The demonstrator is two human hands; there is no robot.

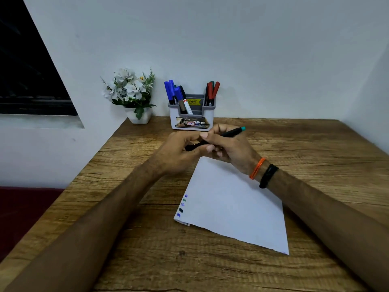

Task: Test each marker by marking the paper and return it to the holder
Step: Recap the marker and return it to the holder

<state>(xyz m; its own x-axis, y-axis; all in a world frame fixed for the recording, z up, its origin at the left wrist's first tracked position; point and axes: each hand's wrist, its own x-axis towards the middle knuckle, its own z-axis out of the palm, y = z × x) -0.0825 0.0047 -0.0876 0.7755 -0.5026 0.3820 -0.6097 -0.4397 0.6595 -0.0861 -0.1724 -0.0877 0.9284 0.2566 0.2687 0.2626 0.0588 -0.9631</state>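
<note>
Wooden table (315, 144), grain running side to side, set against a pale wall (231, 39). Dark window (27, 81) off to the left.

White sheet of paper (231, 201), lying flat and skewed on the table, near corner toward the person. Small row of blue and green test marks (182, 205) down along its left edge.

Two bare forearms reaching in from the bottom corners, meeting above the far corner of the paper.

Left hand (176, 152), fingers curled round the dark end of a marker (229, 133), possibly its cap; cannot tell whether cap and barrel are joined or parted. Right hand (229, 148), thumb and curled fingers pinching the black barrel of the same marker, teal tail end pointing up and to the right past the knuckles. Marker held in the air between holder and paper, tip end hidden in the hands.

Orange band (257, 168) and black band (268, 175) side by side on the right wrist.

Pot of white artificial flowers (130, 91) at the table's far left corner, against the wall.

Grey and white holder (191, 116) at the far edge of the table, just beyond the hands, label on its front. Blue-capped markers (171, 90) upright in its left compartment, along with a dark one leaning toward the middle. Red-capped markers (212, 91) in the right compartment, with one green cap among them.
</note>
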